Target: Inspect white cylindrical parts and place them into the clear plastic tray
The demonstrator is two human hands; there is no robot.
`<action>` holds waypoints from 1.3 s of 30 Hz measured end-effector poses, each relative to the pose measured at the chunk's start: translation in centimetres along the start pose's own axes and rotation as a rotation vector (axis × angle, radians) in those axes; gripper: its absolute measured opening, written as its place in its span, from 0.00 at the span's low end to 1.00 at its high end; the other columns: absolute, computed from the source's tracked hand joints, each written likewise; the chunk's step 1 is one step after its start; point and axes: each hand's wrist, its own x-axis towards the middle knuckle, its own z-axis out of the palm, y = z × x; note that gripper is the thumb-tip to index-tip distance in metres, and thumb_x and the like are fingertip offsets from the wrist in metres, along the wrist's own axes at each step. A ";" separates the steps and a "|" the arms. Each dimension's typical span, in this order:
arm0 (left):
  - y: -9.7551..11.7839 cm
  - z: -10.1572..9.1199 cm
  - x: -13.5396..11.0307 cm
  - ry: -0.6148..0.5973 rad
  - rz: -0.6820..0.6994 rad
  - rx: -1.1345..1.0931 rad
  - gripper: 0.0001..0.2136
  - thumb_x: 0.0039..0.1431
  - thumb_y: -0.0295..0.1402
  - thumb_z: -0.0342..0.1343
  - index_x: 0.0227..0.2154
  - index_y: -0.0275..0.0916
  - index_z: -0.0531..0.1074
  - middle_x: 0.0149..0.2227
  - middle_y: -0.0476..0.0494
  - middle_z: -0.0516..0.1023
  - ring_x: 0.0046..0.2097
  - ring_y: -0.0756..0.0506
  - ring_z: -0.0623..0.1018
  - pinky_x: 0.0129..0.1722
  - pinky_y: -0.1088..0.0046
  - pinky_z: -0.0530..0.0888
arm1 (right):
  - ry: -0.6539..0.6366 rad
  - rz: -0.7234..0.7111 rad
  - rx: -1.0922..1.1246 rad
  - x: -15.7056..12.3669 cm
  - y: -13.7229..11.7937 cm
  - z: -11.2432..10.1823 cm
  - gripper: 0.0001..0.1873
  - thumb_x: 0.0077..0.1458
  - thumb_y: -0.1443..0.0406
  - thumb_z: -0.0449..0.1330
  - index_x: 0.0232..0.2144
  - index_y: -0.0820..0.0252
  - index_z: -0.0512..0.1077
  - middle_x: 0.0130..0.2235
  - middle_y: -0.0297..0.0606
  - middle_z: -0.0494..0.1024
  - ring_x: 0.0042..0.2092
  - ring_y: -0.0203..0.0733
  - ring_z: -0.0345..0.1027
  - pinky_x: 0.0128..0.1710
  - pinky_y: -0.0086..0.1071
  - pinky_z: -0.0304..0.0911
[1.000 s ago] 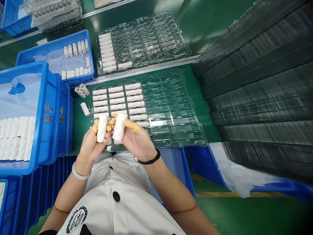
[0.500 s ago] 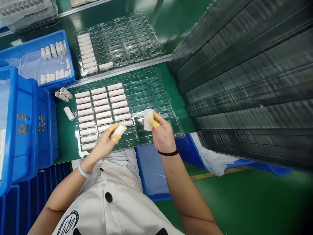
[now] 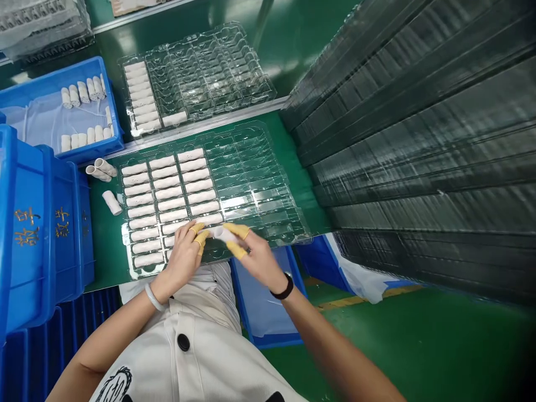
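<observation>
Closer now: left hand (image 3: pixel 183 259), right hand (image 3: pixel 260 262), white tube (image 3: pixel 224 234) between (blurred).

One head-worn camera, facing forward and down, close above left hand (image 3: pixel 182 259), right hand (image 3: pixel 259 262), plastic tray (image 3: pixel 259 167).

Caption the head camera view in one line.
Right hand, in yellow finger cots, holds a white tube beside the left hand over a clear plastic tray.

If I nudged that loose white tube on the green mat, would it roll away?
Probably yes: the loose white tube looks round and lies on its side on the smooth green mat, so a sideways push could roll it. It shows a clean, straight shape, so it seems stiff rather than floppy.
</observation>
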 end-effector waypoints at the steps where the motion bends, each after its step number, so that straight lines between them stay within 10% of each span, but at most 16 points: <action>1: 0.0 -0.8 -0.3 0.028 0.013 0.002 0.17 0.65 0.21 0.48 0.52 0.38 0.73 0.54 0.31 0.75 0.63 0.34 0.68 0.59 0.46 0.68 | -0.060 -0.092 -0.100 -0.6 0.3 0.6 0.16 0.62 0.65 0.59 0.52 0.54 0.76 0.48 0.44 0.80 0.51 0.48 0.73 0.52 0.46 0.70; 6: 1.1 -7.6 -2.3 0.147 0.027 -0.077 0.16 0.66 0.22 0.50 0.54 0.39 0.71 0.47 0.37 0.78 0.54 0.42 0.75 0.53 0.60 0.75 | -0.166 -0.514 -0.531 -2.0 2.6 2.3 0.24 0.65 0.74 0.48 0.58 0.57 0.71 0.55 0.46 0.77 0.65 0.48 0.63 0.59 0.47 0.66; 11: 2.4 -18.4 -5.7 0.183 -0.079 0.014 0.16 0.66 0.23 0.52 0.54 0.42 0.72 0.45 0.41 0.80 0.48 0.46 0.79 0.47 0.71 0.77 | -0.141 -0.655 -0.783 -0.7 4.0 2.4 0.25 0.67 0.71 0.49 0.65 0.57 0.61 0.62 0.48 0.71 0.69 0.50 0.56 0.70 0.59 0.39; 18: -3.5 -31.4 -9.8 0.227 -0.584 0.417 0.19 0.63 0.44 0.54 0.50 0.39 0.76 0.47 0.37 0.81 0.43 0.38 0.80 0.48 0.56 0.77 | -0.033 -0.755 -0.701 2.0 3.1 3.3 0.29 0.67 0.69 0.52 0.68 0.63 0.55 0.54 0.54 0.75 0.57 0.55 0.70 0.61 0.55 0.58; 23: -9.8 -33.2 -8.1 -0.078 -0.588 0.388 0.21 0.59 0.44 0.51 0.49 0.37 0.76 0.49 0.35 0.80 0.47 0.37 0.77 0.51 0.55 0.74 | 0.084 -0.813 -0.574 4.7 0.3 5.7 0.28 0.65 0.71 0.54 0.65 0.59 0.60 0.48 0.49 0.77 0.49 0.52 0.71 0.54 0.50 0.66; 28: -10.9 -32.3 -6.1 -0.201 -0.490 0.412 0.13 0.56 0.38 0.50 0.34 0.38 0.77 0.35 0.38 0.77 0.40 0.39 0.74 0.47 0.59 0.73 | 0.063 -0.842 -0.491 5.4 -2.5 8.2 0.20 0.64 0.73 0.55 0.57 0.62 0.68 0.44 0.47 0.79 0.46 0.49 0.72 0.54 0.49 0.66; 39: -5.0 -36.0 -8.9 0.209 -0.596 0.179 0.21 0.55 0.54 0.60 0.31 0.37 0.75 0.30 0.44 0.78 0.33 0.45 0.74 0.36 0.67 0.72 | -0.030 -0.683 -0.204 5.1 -5.6 10.7 0.14 0.66 0.69 0.54 0.49 0.54 0.75 0.39 0.39 0.82 0.41 0.44 0.76 0.50 0.46 0.72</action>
